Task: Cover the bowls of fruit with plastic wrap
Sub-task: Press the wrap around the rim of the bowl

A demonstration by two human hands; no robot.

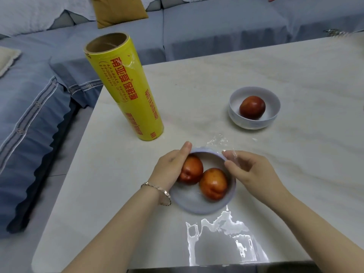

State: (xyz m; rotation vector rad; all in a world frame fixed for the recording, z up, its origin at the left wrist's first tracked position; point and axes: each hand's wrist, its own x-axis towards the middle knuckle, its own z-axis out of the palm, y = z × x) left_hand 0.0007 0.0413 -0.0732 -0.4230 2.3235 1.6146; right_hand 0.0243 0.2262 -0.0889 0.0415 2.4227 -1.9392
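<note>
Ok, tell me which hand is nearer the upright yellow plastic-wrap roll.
Left. The left hand is on the near bowl's side facing the yellow plastic-wrap roll; the right hand is across it.

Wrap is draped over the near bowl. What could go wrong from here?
1. The plastic wrap trails loose toward the table's near edge; the right hand, pinching it at the near bowl's rim, may bunch it and leave gaps.
2. The roll stands upright by the table's left edge; a nudge might tip it off.
</note>
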